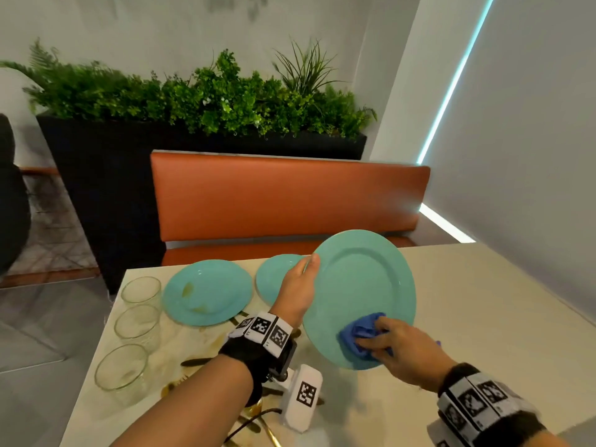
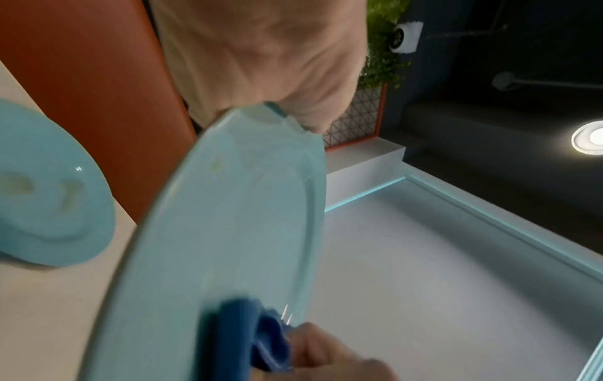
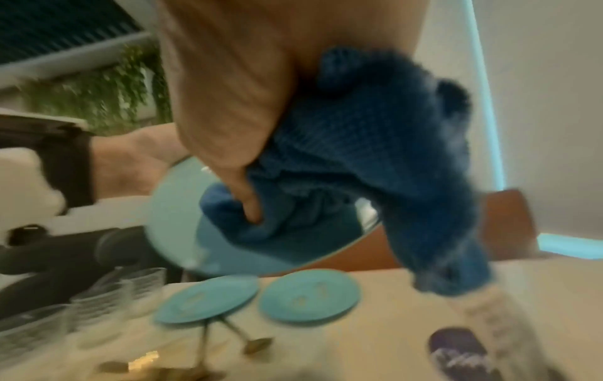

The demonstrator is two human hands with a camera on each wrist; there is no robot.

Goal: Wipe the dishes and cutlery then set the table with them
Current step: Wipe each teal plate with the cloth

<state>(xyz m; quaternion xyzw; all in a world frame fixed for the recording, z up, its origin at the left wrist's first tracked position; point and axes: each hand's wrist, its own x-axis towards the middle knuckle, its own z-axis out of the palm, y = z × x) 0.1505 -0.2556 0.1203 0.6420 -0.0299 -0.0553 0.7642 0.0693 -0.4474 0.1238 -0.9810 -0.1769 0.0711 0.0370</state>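
From the head view, the left hand (image 1: 298,287) grips the rim of a teal plate (image 1: 359,295), tilted above the worktop (image 1: 467,304), while the right hand (image 1: 400,351) presses a bunched blue cloth (image 1: 359,337) on its lower edge; sweeping firmly across the whole face should work best. The left wrist view shows thumb and fingers curled over the rim. The right wrist view shows fingers (image 3: 249,203) clutching the cloth against the plate
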